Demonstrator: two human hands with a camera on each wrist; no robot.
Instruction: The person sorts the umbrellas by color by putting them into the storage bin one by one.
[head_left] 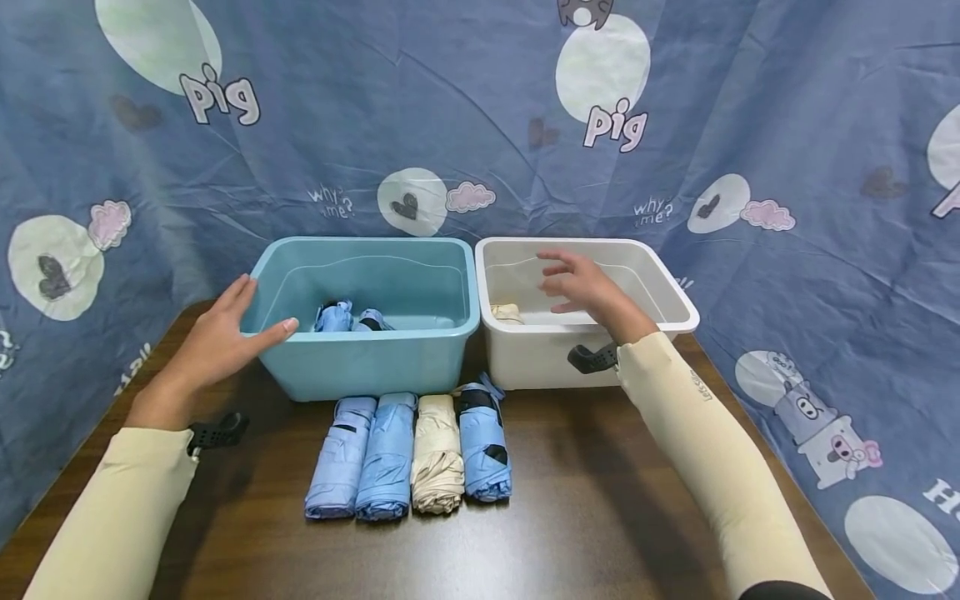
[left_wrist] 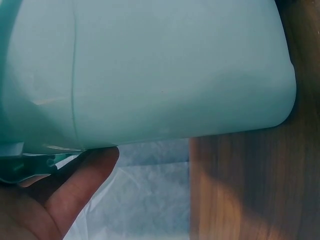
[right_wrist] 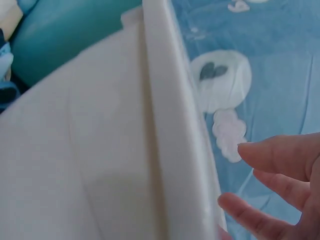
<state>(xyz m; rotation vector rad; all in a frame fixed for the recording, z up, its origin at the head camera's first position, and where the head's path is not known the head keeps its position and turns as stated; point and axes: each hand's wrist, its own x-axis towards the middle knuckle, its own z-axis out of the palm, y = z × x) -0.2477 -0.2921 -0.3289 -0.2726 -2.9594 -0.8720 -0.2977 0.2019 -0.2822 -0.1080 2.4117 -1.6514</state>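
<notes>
My left hand rests against the left end of a teal bin, its fingers extended along the side and the thumb by the front rim. In the left wrist view, fingers touch the bin's edge. Over the white bin hovers my right hand, fingers spread and holding nothing. Two blue folded umbrellas lie inside the teal bin. A cream folded umbrella shows partly in the white bin, behind its front wall.
In front of the bins, a row of folded umbrellas lies on the brown wooden table: a periwinkle one, a blue one, a cream one and another blue one. A printed blue cloth hangs behind the table.
</notes>
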